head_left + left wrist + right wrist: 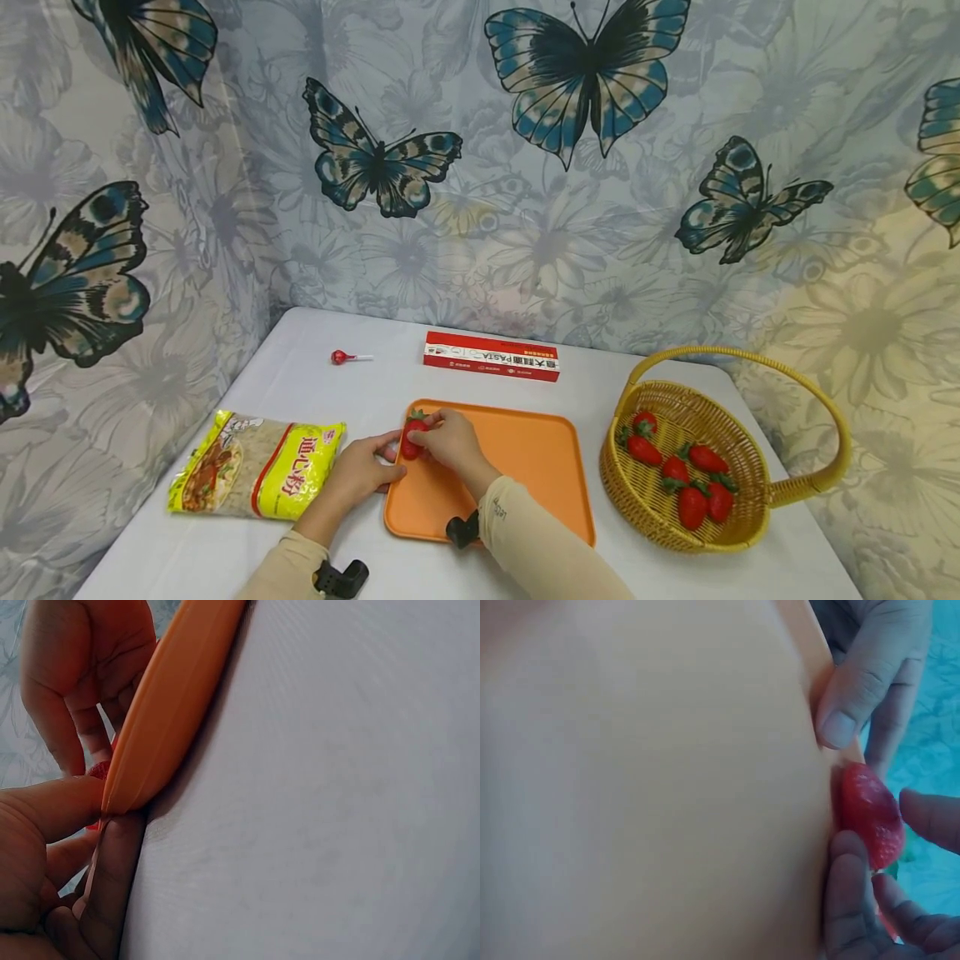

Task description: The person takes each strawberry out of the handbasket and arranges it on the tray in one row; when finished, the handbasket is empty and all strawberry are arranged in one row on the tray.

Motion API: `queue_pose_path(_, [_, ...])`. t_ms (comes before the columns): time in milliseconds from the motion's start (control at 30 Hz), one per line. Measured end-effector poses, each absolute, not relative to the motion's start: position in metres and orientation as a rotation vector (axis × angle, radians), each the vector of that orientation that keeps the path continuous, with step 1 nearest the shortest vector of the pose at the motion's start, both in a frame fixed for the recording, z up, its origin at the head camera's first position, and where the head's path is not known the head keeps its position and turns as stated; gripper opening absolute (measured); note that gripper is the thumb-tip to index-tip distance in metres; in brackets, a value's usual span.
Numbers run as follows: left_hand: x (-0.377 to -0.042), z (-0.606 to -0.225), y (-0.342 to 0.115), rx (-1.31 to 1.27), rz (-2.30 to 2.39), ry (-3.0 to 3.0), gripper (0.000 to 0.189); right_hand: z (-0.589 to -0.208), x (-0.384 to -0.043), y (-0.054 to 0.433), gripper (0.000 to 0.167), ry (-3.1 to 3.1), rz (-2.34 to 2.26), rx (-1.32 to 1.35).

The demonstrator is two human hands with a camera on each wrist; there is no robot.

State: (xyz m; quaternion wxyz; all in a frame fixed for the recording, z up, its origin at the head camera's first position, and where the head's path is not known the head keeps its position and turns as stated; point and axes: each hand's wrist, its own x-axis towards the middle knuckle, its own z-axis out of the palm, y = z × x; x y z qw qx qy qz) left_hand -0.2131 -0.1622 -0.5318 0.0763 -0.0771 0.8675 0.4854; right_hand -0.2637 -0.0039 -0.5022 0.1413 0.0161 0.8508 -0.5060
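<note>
Hand left point(363, 471) — pinching one tray point(517, 462) | hand right point(453, 442) — pinching strawberry point(871, 819) | one basket point(633, 504), six strawberries point(692, 508)

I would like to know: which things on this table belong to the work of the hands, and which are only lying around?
In the work:
strawberry between the fingers
orange tray under it
probably the basket, with more strawberries

Apparently only lying around:
yellow packet
lollipop
red pasta box

Head view from above, facing forward, down; both wrist views close, sharing orange tray point(525, 454)
</note>
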Motion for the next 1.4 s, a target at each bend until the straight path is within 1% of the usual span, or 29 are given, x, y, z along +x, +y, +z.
queue_pose_path(133, [-0.214, -0.531, -0.161, -0.232, 1.45, 2.598, 0.064, -0.493, -0.259, 0.008, 0.048, 2.479, -1.41, 0.055])
queue_pose_path(233, [-0.214, -0.531, -0.161, -0.249, 1.465, 2.585, 0.064, -0.471, -0.254, 0.035, 0.056, 2.433, -1.441, 0.066])
queue_pose_path(433, [-0.213, -0.532, -0.16, -0.274, 1.499, 2.569, 0.065, -0.404, -0.245, 0.128, 0.048, 2.258, -1.639, -0.009])
queue_pose_path(567, [-0.213, -0.533, -0.162, -0.27, 1.501, 2.568, 0.065, -0.37, -0.238, 0.195, 0.053, 2.242, -1.648, -0.057])
queue_pose_path(667, [-0.213, -0.532, -0.163, -0.27, 1.495, 2.573, 0.065, -0.358, -0.237, 0.242, 0.058, 2.239, -1.625, -0.104])
queue_pose_path(833, [-0.213, -0.533, -0.163, -0.244, 1.533, 2.551, 0.066, -0.362, -0.245, 0.311, 0.062, 2.172, -1.525, -0.214])
queue_pose_path(900, [-0.213, -0.533, -0.162, -0.222, 1.563, 2.538, 0.066, -0.368, -0.25, 0.331, 0.067, 2.179, -1.477, -0.186])
queue_pose_path(1000, [-0.214, -0.533, -0.16, -0.205, 1.566, 2.538, 0.066, -0.386, -0.253, 0.355, 0.074, 2.227, -1.45, -0.055])
queue_pose_path(1133, [-0.214, -0.533, -0.159, -0.201, 1.549, 2.549, 0.065, -0.407, -0.258, 0.373, 0.077, 2.351, -1.4, 0.156])
queue_pose_path(1267, [-0.212, -0.536, -0.157, -0.209, 1.577, 2.549, 0.064, -0.416, -0.272, 0.382, 0.076, 2.424, -1.348, 0.28])
queue_pose_path(1333, [-0.212, -0.536, -0.156, -0.208, 1.586, 2.548, 0.064, -0.42, -0.276, 0.385, 0.073, 2.438, -1.333, 0.29])
queue_pose_path(1400, [-0.213, -0.536, -0.154, -0.203, 1.585, 2.545, 0.065, -0.427, -0.277, 0.388, 0.064, 2.449, -1.331, 0.302])
